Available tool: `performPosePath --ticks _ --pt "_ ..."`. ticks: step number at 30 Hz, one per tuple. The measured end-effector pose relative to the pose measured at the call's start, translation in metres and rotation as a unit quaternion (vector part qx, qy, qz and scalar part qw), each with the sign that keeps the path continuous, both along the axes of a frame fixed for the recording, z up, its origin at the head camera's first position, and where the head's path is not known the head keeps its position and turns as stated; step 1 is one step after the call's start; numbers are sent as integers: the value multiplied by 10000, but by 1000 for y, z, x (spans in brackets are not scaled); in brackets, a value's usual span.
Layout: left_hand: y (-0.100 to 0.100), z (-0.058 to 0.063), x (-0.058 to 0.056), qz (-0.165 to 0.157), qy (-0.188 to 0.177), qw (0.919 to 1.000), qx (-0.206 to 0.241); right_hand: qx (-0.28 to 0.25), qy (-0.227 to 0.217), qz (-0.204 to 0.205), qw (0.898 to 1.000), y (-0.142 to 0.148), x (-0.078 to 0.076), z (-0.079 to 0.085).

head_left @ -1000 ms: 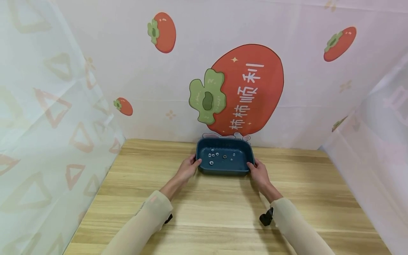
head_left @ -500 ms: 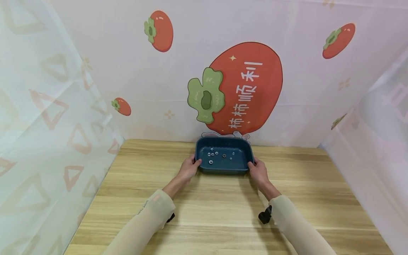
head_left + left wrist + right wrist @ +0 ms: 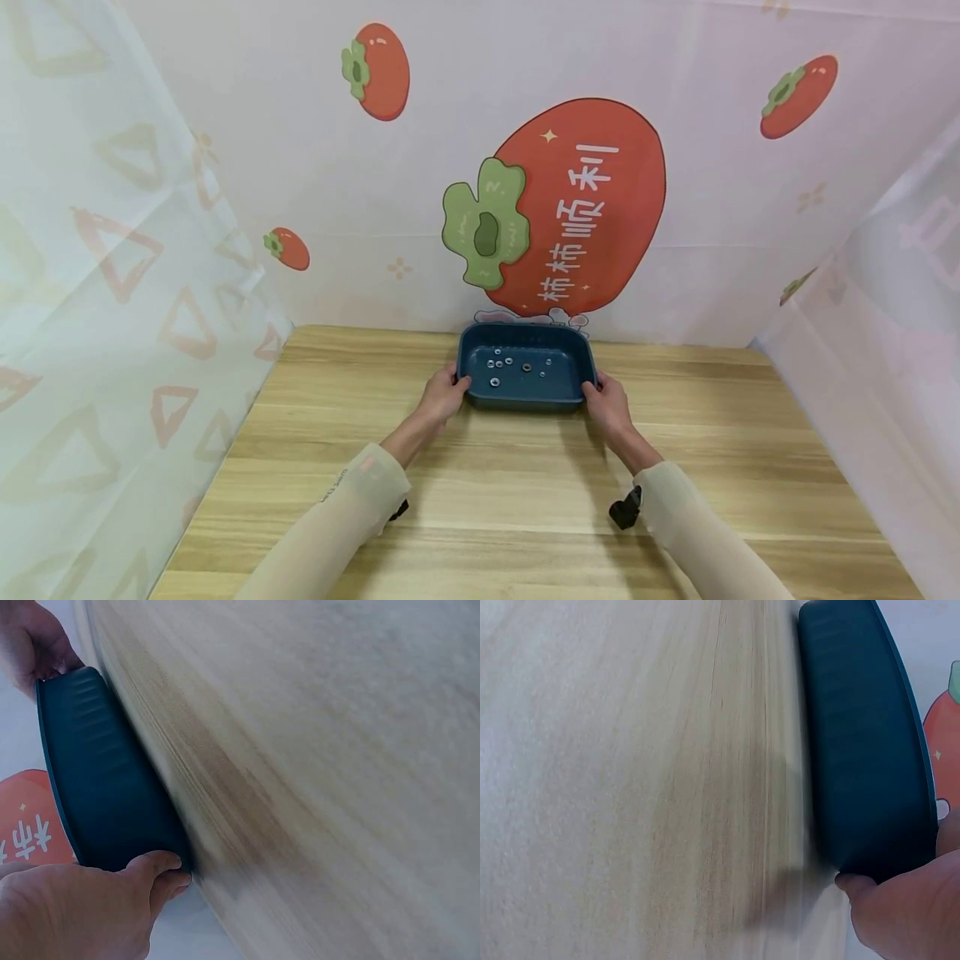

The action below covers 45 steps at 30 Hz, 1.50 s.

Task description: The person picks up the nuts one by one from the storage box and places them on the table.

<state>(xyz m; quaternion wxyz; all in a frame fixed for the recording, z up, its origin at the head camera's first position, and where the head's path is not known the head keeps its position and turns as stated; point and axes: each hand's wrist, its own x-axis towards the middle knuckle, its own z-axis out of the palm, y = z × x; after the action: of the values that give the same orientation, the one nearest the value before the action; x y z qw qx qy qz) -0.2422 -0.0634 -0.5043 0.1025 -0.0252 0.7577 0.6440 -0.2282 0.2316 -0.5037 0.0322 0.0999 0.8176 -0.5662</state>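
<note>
A dark blue-green rectangular tray (image 3: 558,387) sits at the back of the table in the head view. Several small ring-shaped metal nuts (image 3: 495,382) lie scattered on its floor, mostly toward the left. My left hand (image 3: 441,396) grips the tray's left end, thumb over the near corner. At the opposite end, my right hand (image 3: 609,406) holds it the same way. The left wrist view shows the tray's ribbed outer wall (image 3: 112,772) between both hands. In the right wrist view, the right thumb (image 3: 855,885) presses the lower corner; most other fingers are hidden behind the tray.
The wood-grain table (image 3: 510,517) extends in front of the tray and to both sides. Right behind the tray rises a white cloth backdrop (image 3: 360,167) printed with persimmons. Similar cloth sheets hang along the left and right sides.
</note>
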Motion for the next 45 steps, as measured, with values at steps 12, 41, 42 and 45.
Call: performPosePath --ticks 12,41,42,45 --pt "-13 14 19 -169 410 9968 -669 -38 91 -116 9999 -5 19 12" --pt "-34 25 93 -628 1081 9830 -1343 167 137 -39 9998 -9 92 18" --pt "-34 23 96 -650 1104 9820 -1388 150 119 -33 9998 -9 94 17" --pt "-35 19 101 -672 1224 9788 -1499 144 70 -40 9999 -8 100 14"
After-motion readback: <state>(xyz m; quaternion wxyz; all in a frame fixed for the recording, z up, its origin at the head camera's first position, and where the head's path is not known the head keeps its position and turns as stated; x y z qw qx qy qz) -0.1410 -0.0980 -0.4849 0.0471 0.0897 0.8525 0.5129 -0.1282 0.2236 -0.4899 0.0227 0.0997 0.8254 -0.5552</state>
